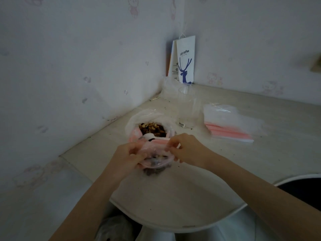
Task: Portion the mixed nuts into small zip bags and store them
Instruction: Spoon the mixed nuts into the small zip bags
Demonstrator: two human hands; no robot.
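1. Nuts (pixel 152 129) sit in the big bag; a portion fills the zip bag (pixel 156 159).
2. Left hand (pixel 129 153) and right hand (pixel 186 147) pinch its pink strip.
3. Risk: an uneven seal could spill nuts.

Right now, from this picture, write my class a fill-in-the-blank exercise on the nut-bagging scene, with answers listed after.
1. The left hand and the right hand pinch the small zip bag at its ___ seal strip.
2. A white ___ lies in the big nut bag.
3. The stack of empty zip bags lies ___ of the clear glass.
4. The paper bag shows a blue ___.
Missing: pink, spoon, right, deer.
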